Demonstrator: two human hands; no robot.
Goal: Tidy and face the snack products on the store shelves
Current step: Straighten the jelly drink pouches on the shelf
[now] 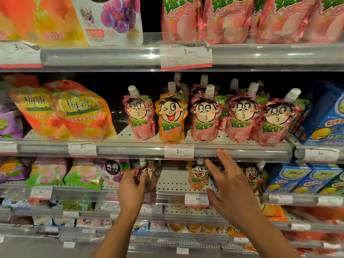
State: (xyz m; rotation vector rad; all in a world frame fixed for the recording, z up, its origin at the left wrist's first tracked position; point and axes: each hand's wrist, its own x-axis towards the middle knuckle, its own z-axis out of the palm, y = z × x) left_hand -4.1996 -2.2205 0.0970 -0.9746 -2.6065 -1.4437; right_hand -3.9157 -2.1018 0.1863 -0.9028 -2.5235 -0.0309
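Note:
My left hand point(131, 190) grips a pink spouted jelly pouch point(147, 175) on the lower shelf, just under the middle shelf's rail. My right hand point(226, 185) hovers open with spread fingers in front of the lower shelf, its fingertips near the middle shelf rail point(242, 151). An orange pouch point(197, 176) stands just left of that hand. On the middle shelf a row of pink cartoon-face pouches point(204, 116) stands upright, with one orange pouch point(170, 118) among them.
Large orange bags point(81, 112) lean at the middle shelf's left. Blue cartons point(323, 118) fill the right side on both shelves. Green and purple bags point(81, 174) sit lower left. Pink pouches point(227, 21) line the top shelf. Bare perforated shelf point(173, 181) lies between my hands.

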